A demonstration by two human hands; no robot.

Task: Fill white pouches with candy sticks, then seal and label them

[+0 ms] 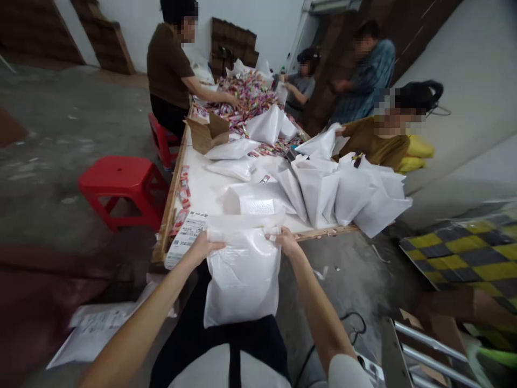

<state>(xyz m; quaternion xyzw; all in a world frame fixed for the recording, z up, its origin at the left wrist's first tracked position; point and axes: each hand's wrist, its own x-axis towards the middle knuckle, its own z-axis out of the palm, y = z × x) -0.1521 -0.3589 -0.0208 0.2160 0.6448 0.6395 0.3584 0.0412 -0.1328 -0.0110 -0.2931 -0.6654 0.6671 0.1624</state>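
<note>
Counter: we see the white-topped, wood-edged counter (pixel 202 186) at 12 o'clock from the glossy white plastic bag (pixel 242 285) we hold, the centre of our clock.
Co-worker: a person in a brown shirt (pixel 167 62) is at 11 o'clock, one hand at the heap.
Heap: a mound of small, shiny multicoloured packets (pixel 252 91) covers the counter's far end at 12 o'clock.
Row: large white bags (pixel 317 188) stand close together at 2 o'clock, the outermost reaching past the counter's edge.
Stool: a square-topped red plastic stool (pixel 121 171) stands on the floor at 10 o'clock.
Bag: ours hangs upright before the counter's near edge, above our lap, its upper strip standing above our fingers.
Box: an open brown cardboard box (pixel 208 134) sits between 11 and 12 o'clock.
Paper: white paper printed in black (pixel 188 237) lies at 10 o'clock, just beside our left hand.
Fingers: our left hand (pixel 207 248) grips the bag's upper left edge at 10 o'clock; our right hand (pixel 288 242) pinches its upper right edge at 2 o'clock.
</note>
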